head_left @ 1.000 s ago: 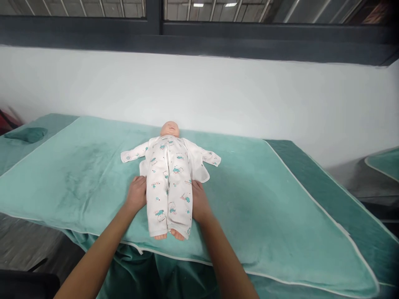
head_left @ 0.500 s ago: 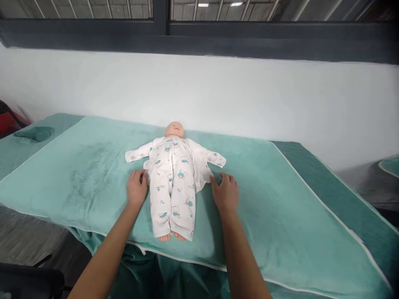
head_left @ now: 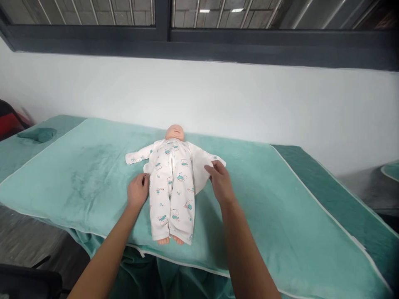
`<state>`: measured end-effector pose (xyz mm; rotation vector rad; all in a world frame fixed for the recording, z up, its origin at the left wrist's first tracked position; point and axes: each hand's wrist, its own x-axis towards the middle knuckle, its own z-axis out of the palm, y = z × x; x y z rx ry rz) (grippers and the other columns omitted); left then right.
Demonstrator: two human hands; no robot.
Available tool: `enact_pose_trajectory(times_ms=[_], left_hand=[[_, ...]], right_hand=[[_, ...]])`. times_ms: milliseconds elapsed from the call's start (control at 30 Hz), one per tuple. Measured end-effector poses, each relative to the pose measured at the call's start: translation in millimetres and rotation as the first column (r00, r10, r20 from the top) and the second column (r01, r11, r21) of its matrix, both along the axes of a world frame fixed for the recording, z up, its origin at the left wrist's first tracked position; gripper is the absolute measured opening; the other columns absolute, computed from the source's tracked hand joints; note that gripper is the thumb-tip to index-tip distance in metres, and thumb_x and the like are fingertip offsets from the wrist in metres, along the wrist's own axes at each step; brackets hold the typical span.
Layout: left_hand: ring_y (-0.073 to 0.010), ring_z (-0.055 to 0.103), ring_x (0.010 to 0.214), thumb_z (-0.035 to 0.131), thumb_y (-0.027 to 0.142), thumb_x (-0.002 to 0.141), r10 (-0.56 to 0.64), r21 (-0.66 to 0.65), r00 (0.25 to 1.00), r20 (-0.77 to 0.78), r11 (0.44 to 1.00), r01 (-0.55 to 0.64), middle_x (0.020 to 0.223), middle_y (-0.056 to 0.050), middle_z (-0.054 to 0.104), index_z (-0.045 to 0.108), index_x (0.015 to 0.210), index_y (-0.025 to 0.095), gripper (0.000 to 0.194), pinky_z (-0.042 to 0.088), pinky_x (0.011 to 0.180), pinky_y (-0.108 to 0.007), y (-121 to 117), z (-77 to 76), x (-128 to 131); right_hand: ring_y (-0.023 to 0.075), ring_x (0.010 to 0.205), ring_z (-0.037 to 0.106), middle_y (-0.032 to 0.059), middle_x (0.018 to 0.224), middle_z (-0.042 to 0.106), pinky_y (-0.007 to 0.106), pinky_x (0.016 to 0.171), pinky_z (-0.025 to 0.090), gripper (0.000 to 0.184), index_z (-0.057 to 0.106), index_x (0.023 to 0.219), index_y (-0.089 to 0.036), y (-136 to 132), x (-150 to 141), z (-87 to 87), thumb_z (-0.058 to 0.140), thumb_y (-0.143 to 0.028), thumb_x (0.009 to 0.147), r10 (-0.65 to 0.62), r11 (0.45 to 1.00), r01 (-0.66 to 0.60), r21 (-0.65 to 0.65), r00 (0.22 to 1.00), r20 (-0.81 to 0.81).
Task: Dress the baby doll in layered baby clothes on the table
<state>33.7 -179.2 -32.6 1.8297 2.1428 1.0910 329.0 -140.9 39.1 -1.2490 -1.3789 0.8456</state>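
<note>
The edge of a plain white flap (head_left: 200, 171) of cloth is pinched between the thumb and fingers of the right hand (head_left: 220, 182), with hardly any gap left between them; the flap is drawn out to the right of the doll (head_left: 175, 133). The fingers of the left hand (head_left: 138, 192) are loosely curled at the left edge of the white clothing (head_left: 172, 195) — whether any cloth is held there cannot be told.

The doll is laid on its back between the two hands, its head at the far end and its bare feet (head_left: 163, 241) at the near end. It is dressed in the white clothing, which is printed with small blue-green figures, and its sleeves are spread out to left and right.

Beneath it a pale green cover (head_left: 264, 216) is spread over a darker green bed (head_left: 308, 176), and an oval hollow (head_left: 38, 135) is seen at the bed's far left. The bed is backed by a white wall (head_left: 199, 95), above which a dark window frame (head_left: 199, 46) is set — bars are seen behind the glass.
</note>
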Motion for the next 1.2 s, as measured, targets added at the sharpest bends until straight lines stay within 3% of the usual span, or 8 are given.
enact_pose_trajectory(times_ms=[67, 200, 367, 467, 733, 900, 1033, 1200], left_hand=[[-0.0233, 0.067, 0.09, 0.04, 0.039, 0.101, -0.02, 0.009, 1.0, 0.008, 1.0, 0.02, 0.1, -0.007, 0.076, 0.07, 0.101, 0.021, 0.035, 0.045, 0.077, -0.033, -1.0, 0.8, 0.2], [-0.023, 0.067, 0.089, 0.04, 0.039, 0.101, -0.042, 0.001, 0.998, 0.044, 0.999, 0.042, 0.099, -0.005, 0.076, 0.071, 0.099, 0.022, 0.036, 0.045, 0.076, -0.033, -1.9, 2.2, -0.3], [-0.0226, 0.067, 0.088, 0.039, 0.039, 0.101, -0.052, -0.001, 0.998, 0.041, 0.999, 0.052, 0.098, -0.005, 0.076, 0.072, 0.099, 0.022, 0.037, 0.044, 0.076, -0.033, -1.2, 0.9, -1.8], [-0.023, 0.067, 0.089, 0.038, 0.041, 0.101, -0.064, 0.013, 0.997, 0.052, 0.998, 0.063, 0.098, -0.006, 0.076, 0.072, 0.1, 0.021, 0.039, 0.044, 0.076, -0.033, -1.0, -0.6, -3.2], [-0.0239, 0.066, 0.088, 0.036, 0.038, 0.102, -0.06, 0.057, 0.997, 0.053, 0.997, 0.057, 0.094, -0.008, 0.073, 0.068, 0.099, 0.021, 0.037, 0.047, 0.078, -0.036, 1.0, -6.5, -6.8], [-0.0252, 0.064, 0.096, 0.043, 0.031, 0.097, 0.006, 0.197, 1.0, 0.02, 0.98, -0.01, 0.104, -0.011, 0.067, 0.069, 0.102, 0.022, 0.027, 0.051, 0.085, -0.039, 10.5, -12.1, -9.7], [-0.027, 0.064, 0.091, 0.051, 0.035, 0.093, 0.093, 0.098, 0.994, 0.049, 0.99, -0.098, 0.097, -0.012, 0.067, 0.068, 0.109, 0.017, 0.029, 0.051, 0.083, -0.041, 23.8, -10.2, -14.6], [-0.0261, 0.065, 0.085, 0.055, 0.047, 0.092, 0.046, -0.105, 0.996, 0.071, 0.994, -0.038, 0.098, -0.009, 0.072, 0.065, 0.119, 0.02, 0.039, 0.047, 0.072, -0.036, 26.3, -4.5, -12.6]], right_hand=[[0.0171, 0.081, 0.057, 0.0006, 0.089, 0.061, 0.029, 0.074, 0.047, 0.019, 0.047, 0.086, -0.023, -12.0, -17.5, 17.1, 0.054, -0.041, 0.091, 0.141, 0.986, -0.138, 0.093, 0.99, -0.022], [0.0197, 0.094, 0.06, 0.0044, 0.104, 0.064, 0.033, 0.084, 0.048, 0.006, 0.056, 0.095, -0.023, -39.3, -35.4, 27.6, 0.052, -0.028, 0.095, 0.378, 0.894, -0.442, 0.07, 0.83, 0.409], [0.0294, 0.12, 0.054, 0.0118, 0.128, 0.059, 0.045, 0.098, 0.046, 0.029, 0.053, 0.124, -0.023, -58.3, -25.5, -2.0, 0.059, -0.03, 0.096, 0.086, 0.943, -0.265, 0.2, 0.777, 0.624], [0.0303, 0.111, 0.056, 0.012, 0.12, 0.062, 0.044, 0.091, 0.048, 0.026, 0.054, 0.12, -0.021, -59.9, -21.4, -17.3, 0.057, -0.036, 0.099, 0.014, 0.963, -0.186, 0.194, 0.754, 0.657], [0.0171, 0.072, 0.054, 0.0011, 0.081, 0.057, 0.03, 0.067, 0.042, 0.023, 0.055, 0.086, -0.022, -58.4, -15.7, 11.0, 0.045, -0.034, 0.104, 0.116, 0.948, -0.264, 0.178, 0.806, 0.58], [0.0164, 0.074, 0.057, 0.0014, 0.084, 0.062, 0.029, 0.066, 0.04, 0.032, 0.059, 0.08, -0.022, -60.7, -15.8, 31.4, 0.046, -0.038, 0.104, 0.443, 0.841, -0.539, -0.046, 0.638, 0.629], [0.017, 0.074, 0.06, 0.001, 0.078, 0.065, 0.03, 0.072, 0.046, 0.04, 0.061, 0.081, -0.021, -41.8, -11.4, 41.7, 0.042, -0.047, 0.104, 0.495, 0.856, -0.516, -0.027, 0.803, 0.333], [0.017, 0.074, 0.06, 0.0004, 0.076, 0.064, 0.03, 0.074, 0.044, 0.039, 0.06, 0.079, -0.021, 24.8, -29.4, 58.5, 0.044, -0.05, 0.101, 0.111, 0.983, -0.138, 0.125, 0.973, 0.203]])
